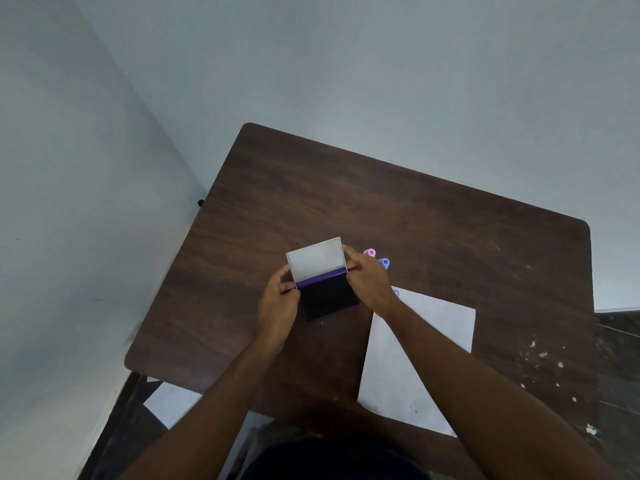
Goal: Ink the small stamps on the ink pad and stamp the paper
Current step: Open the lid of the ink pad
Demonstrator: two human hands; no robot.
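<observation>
From the head view, both hands work the ink pad point(327, 296), which sits near the middle of the tabletop point(433, 230) with its white lid point(317, 261) swung up on the far edge. The left hand point(278, 306) holds the left side where lid meets base, fingers curled round the edge. The right hand point(369, 282) pinches the right side of the lid, its grip pressed onto the rim. The dark inked surface lies exposed between the two hands.

Just beyond the right hand stand two small stamps, a pink stamp point(370, 252) and a blue stamp point(383, 263); a faint purple shape point(396, 292) shows at the near corner of the paper point(433, 341), too small to identify.

The risks look plain enough. A thumb sliding inward could touch the wet pad and later smudge the sheet. The lid, if let go too early, may fall shut. The right wrist is close to the stamps and could knock them over, and the forearm lies over the paper, which might shift or crease.
</observation>
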